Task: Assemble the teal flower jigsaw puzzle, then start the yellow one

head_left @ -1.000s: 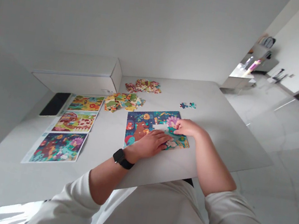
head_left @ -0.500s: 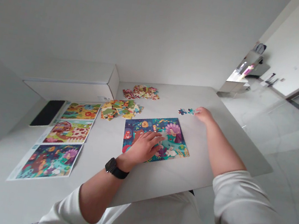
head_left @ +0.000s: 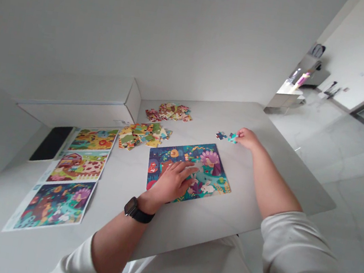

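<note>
A colourful puzzle board [head_left: 212,161] with forest animals lies on the white table. My left hand [head_left: 174,178], a dark watch on its wrist, rests flat over the middle of it with the fingers stretched out, covering part of the picture. Beyond the board's far right corner, my right hand [head_left: 246,138] pinches a teal puzzle piece [head_left: 233,137] by its right edge. Just left of that piece lies a dark blue puzzle piece [head_left: 221,135], apart from the hand.
Two heaps of loose puzzle pieces, one yellow-green [head_left: 144,135] and one reddish [head_left: 170,112], lie behind the board. To the left are a printed picture sheet [head_left: 55,206], a black phone [head_left: 51,143] and a white box [head_left: 76,114] against the wall.
The teal piece has turned slightly and shifted a little away from the dark blue one, with my right fingers on it. My left hand stays on the board. The view has tilted slightly.
</note>
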`<action>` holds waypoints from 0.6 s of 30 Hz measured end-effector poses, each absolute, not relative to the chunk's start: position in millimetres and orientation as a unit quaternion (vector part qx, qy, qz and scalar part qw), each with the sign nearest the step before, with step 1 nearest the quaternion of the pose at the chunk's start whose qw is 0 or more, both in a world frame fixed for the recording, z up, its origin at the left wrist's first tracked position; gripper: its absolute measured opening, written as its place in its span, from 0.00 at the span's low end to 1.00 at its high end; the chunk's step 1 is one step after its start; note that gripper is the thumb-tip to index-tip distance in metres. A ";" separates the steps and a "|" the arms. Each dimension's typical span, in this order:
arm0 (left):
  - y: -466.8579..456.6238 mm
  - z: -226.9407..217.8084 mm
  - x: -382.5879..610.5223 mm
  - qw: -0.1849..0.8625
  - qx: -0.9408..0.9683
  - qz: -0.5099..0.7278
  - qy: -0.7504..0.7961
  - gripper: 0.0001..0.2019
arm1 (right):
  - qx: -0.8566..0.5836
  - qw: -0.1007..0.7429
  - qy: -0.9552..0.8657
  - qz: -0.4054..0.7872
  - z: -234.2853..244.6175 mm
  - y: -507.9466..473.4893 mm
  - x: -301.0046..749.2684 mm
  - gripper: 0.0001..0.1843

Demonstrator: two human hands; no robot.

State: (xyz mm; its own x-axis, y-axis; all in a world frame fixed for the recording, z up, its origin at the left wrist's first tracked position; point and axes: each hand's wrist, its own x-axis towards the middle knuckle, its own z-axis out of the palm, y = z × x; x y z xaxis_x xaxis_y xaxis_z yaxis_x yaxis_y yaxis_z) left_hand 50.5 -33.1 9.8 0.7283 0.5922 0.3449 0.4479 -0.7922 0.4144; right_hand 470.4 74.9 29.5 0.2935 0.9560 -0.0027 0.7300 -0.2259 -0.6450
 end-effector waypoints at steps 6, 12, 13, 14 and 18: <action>-32.2 14.4 50.7 0.187 0.890 0.292 0.297 0.20 | -0.600 0.488 -0.550 0.316 87.4 34.9 425.8 0.23; -26.7 13.6 52.4 0.363 0.766 0.398 0.350 0.19 | -0.495 0.500 -0.580 0.410 106.2 -8.5 341.0 0.25; -25.6 13.0 52.6 0.403 0.733 0.412 0.360 0.21 | -0.484 0.494 -0.580 0.431 99.7 -13.3 326.9 0.25; -24.6 12.6 52.6 0.444 0.701 0.423 0.364 0.23 | -0.476 0.494 -0.574 0.448 91.3 -17.2 313.8 0.25; -21.7 13.2 52.0 0.549 0.606 0.452 0.356 0.26 | -0.470 0.489 -0.540 0.499 52.5 -25.4 277.2 0.25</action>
